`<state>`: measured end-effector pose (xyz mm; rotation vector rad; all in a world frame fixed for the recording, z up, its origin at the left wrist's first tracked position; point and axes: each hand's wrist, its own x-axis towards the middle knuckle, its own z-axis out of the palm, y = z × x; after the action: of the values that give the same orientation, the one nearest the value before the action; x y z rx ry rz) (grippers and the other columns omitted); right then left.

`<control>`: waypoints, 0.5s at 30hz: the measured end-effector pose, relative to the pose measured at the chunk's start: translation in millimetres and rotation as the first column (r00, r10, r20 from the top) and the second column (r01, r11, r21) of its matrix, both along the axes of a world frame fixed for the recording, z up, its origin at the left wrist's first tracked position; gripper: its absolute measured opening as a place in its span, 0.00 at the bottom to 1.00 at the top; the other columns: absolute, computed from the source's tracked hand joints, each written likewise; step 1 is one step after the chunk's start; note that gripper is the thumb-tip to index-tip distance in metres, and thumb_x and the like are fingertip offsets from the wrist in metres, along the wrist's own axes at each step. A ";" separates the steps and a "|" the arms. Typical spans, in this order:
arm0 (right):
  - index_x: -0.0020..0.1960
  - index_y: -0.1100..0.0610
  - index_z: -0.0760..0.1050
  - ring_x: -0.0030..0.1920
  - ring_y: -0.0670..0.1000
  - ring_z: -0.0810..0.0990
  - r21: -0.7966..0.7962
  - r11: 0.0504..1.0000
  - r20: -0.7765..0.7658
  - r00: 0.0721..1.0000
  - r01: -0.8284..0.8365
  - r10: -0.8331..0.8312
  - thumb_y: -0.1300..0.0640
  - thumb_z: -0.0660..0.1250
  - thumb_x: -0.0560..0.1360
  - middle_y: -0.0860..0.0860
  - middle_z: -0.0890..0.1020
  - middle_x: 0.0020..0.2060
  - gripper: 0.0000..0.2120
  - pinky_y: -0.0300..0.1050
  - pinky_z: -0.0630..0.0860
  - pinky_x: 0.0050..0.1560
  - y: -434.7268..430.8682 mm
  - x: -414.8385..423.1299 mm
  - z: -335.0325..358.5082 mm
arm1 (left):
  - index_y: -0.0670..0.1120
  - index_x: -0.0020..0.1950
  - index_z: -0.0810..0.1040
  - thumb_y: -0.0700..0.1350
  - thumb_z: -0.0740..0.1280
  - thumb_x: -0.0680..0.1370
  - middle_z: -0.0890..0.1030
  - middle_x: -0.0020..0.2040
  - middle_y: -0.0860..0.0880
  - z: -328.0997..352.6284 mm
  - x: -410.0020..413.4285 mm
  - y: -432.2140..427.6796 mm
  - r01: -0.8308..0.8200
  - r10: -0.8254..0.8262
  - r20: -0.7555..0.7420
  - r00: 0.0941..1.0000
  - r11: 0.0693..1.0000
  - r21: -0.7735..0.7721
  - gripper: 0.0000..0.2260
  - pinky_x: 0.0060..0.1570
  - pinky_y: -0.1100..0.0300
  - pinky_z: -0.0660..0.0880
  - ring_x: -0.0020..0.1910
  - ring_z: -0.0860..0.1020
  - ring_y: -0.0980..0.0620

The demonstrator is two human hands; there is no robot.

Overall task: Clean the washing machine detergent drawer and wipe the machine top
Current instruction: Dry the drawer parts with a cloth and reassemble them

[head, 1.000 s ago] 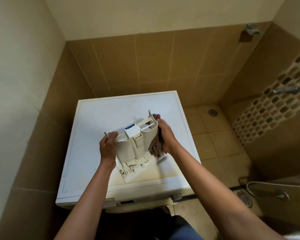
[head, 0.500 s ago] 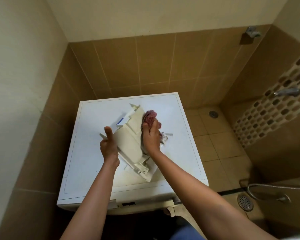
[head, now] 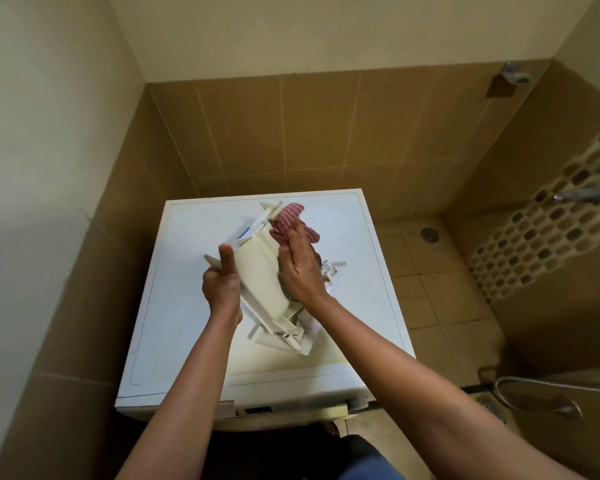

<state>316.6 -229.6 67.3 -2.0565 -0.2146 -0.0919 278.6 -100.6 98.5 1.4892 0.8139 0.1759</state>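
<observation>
A cream plastic detergent drawer [head: 260, 275] is held tilted above the white washing machine top [head: 187, 265], its smooth underside turned toward me. My left hand [head: 222, 282] grips its left edge, thumb pointing up. My right hand [head: 300, 268] presses a red-and-white striped cloth [head: 290, 220] against the drawer's right side near its far end. A blue insert [head: 245, 233] shows at the drawer's far left edge. The drawer's lower end rests near the machine top.
A small white plastic piece [head: 331, 268] lies on the machine top right of my right hand. Brown tiled walls close in at the left and back. To the right are a tiled floor, a floor drain [head: 429, 233], a wall tap [head: 581, 195] and a hose [head: 534, 393].
The drawer has been turned from compartments facing me to its underside facing me. My right hand with the cloth has moved up along the drawer's right side toward the far end.
</observation>
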 end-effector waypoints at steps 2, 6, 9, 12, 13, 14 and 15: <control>0.69 0.53 0.67 0.68 0.48 0.66 0.012 0.999 -0.026 0.999 0.034 -0.034 0.56 0.56 0.81 0.51 0.68 0.70 0.17 0.49 0.66 0.67 -13.0 -7.1 -15.5 | 0.48 0.40 0.71 0.69 0.58 0.73 0.79 0.41 0.49 0.4 4.9 0.6 -0.005 0.005 -0.011 1.000 1.000 -0.005 0.24 0.50 0.50 0.76 0.45 0.79 0.47; 0.58 0.56 0.72 0.53 0.44 0.70 0.075 0.994 -0.029 0.997 0.077 -0.074 0.61 0.56 0.80 0.50 0.75 0.55 0.10 0.43 0.66 0.52 -14.5 -7.3 -2.9 | 0.47 0.42 0.72 0.67 0.59 0.75 0.80 0.41 0.49 5.3 12.3 -1.8 0.032 -0.032 0.000 0.999 0.999 0.027 0.22 0.46 0.54 0.77 0.42 0.79 0.50; 0.59 0.54 0.74 0.56 0.41 0.70 0.129 0.991 -0.019 0.999 0.031 -0.029 0.59 0.56 0.81 0.48 0.75 0.61 0.11 0.41 0.66 0.55 -0.1 10.8 29.2 | 0.46 0.41 0.72 0.67 0.60 0.75 0.78 0.40 0.47 10.0 20.6 0.4 0.045 -0.044 -0.007 0.999 0.994 0.104 0.23 0.44 0.54 0.76 0.42 0.78 0.49; 0.69 0.54 0.71 0.75 0.49 0.59 0.099 0.992 0.047 0.996 -0.078 0.074 0.61 0.57 0.80 0.51 0.62 0.75 0.18 0.44 0.56 0.73 10.0 20.8 43.5 | 0.44 0.42 0.71 0.65 0.60 0.76 0.75 0.36 0.48 19.7 28.2 -1.0 0.055 -0.055 -0.008 0.998 0.981 0.188 0.24 0.36 0.60 0.71 0.36 0.74 0.52; 0.70 0.56 0.70 0.76 0.50 0.55 0.054 0.994 0.085 0.992 -0.096 0.091 0.62 0.57 0.80 0.52 0.61 0.76 0.19 0.45 0.53 0.75 11.2 18.4 42.1 | 0.43 0.43 0.71 0.65 0.59 0.76 0.74 0.35 0.49 20.8 30.3 -2.0 0.053 -0.051 -0.014 0.999 0.976 0.209 0.24 0.35 0.61 0.69 0.35 0.73 0.53; 0.70 0.57 0.70 0.77 0.52 0.54 0.012 0.995 0.129 0.987 -0.100 0.097 0.63 0.57 0.80 0.52 0.61 0.75 0.19 0.46 0.51 0.75 11.5 13.5 37.0 | 0.43 0.43 0.70 0.65 0.59 0.76 0.73 0.35 0.49 22.1 31.9 -3.1 0.052 -0.048 -0.024 0.999 0.973 0.224 0.24 0.34 0.62 0.68 0.34 0.72 0.53; 0.70 0.58 0.70 0.77 0.52 0.54 -0.014 0.995 0.171 0.980 -0.101 0.102 0.63 0.56 0.80 0.53 0.62 0.75 0.19 0.47 0.52 0.76 10.3 6.2 30.4 | 0.43 0.42 0.70 0.65 0.59 0.76 0.72 0.35 0.48 24.1 33.0 -3.5 0.049 -0.042 -0.034 0.999 0.971 0.234 0.24 0.33 0.62 0.68 0.34 0.72 0.53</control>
<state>322.8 -219.3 97.7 -2.0401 -0.4263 -0.2056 311.6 -104.1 122.6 1.7354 0.8018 0.2234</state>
